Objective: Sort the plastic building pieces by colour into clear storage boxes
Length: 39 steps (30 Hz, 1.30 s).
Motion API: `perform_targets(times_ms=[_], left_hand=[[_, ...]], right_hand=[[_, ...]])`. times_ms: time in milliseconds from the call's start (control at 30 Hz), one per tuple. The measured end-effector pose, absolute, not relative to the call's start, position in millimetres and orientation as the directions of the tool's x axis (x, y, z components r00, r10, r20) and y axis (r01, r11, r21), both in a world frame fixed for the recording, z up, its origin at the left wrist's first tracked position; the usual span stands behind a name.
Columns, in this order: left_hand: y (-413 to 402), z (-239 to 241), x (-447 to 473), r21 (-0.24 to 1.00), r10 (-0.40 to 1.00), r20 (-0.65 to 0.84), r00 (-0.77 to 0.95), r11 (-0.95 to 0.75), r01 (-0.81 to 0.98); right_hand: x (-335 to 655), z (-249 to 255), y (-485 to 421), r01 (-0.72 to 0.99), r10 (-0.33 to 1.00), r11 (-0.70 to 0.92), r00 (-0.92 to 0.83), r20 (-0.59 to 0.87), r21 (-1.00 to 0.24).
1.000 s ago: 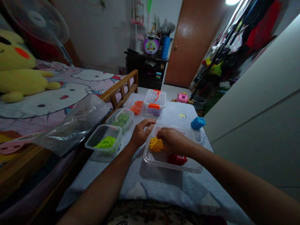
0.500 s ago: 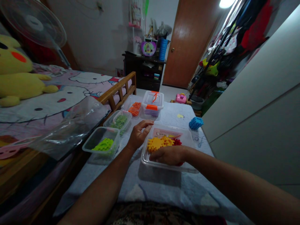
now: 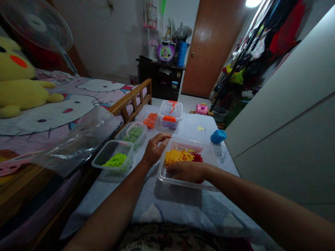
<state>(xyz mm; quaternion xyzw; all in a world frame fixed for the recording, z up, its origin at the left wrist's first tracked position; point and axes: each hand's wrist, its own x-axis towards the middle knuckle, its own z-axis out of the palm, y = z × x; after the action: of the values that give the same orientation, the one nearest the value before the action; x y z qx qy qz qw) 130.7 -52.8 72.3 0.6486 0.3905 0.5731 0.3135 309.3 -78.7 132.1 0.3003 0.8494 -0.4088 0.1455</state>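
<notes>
A clear plastic box [image 3: 183, 184] stands in front of me, holding yellow toothed toy pieces [image 3: 176, 157] and dark red ones [image 3: 198, 158]. My left hand [image 3: 156, 148] grips the box's far left corner, thumb and bent fingers at the rim. Inside the box, my right hand [image 3: 185, 171] is closed, palm down, at the near side of the yellow pieces. Its fingertips are hidden, so what they hold cannot be made out. Some red pieces lie partly under this hand. A label or printed slip [image 3: 187, 150] shows at the box's back.
Left of the box stand tubs with lime pieces [image 3: 115, 160], dull green pieces [image 3: 134, 134] and orange pieces [image 3: 150, 120]. Behind is a lidded box with orange latches [image 3: 170, 113]. Blue pieces [image 3: 218, 136] sit at the right edge. A wooden bed rail [image 3: 133, 97] borders the left.
The fingers of my right hand have curled further down into the box, beside the yellow pieces. My left hand stays at the rim.
</notes>
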Motion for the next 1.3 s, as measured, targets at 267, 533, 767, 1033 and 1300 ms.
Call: perform_targets(times_ms=[267, 533, 767, 1033, 1300], left_hand=[[-54, 75, 131, 0.845, 0.857, 0.513, 0.047, -0.514, 0.144], [-54, 76, 132, 0.862, 0.875, 0.482, 0.042, -0.483, 0.152], [-54, 76, 132, 0.868, 0.880, 0.473, 0.034, -0.472, 0.154], [-54, 73, 131, 0.886, 0.900, 0.435, 0.026, -0.433, 0.166], [-55, 72, 129, 0.882, 0.897, 0.441, 0.030, -0.439, 0.171]], right_hand=[[306, 134, -79, 0.654, 0.461, 0.543, -0.756, -0.465, -0.526], [357, 202, -59, 0.519, 0.637, 0.318, -0.737, -0.227, -0.793], [477, 194, 7, 0.800, 0.986, 0.129, -0.043, 0.158, -0.586], [519, 118, 37, 0.979, 0.997, -0.044, 0.055, 0.051, -0.198], [522, 106, 71, 0.996, 0.995, 0.075, -0.077, -0.056, -0.043]])
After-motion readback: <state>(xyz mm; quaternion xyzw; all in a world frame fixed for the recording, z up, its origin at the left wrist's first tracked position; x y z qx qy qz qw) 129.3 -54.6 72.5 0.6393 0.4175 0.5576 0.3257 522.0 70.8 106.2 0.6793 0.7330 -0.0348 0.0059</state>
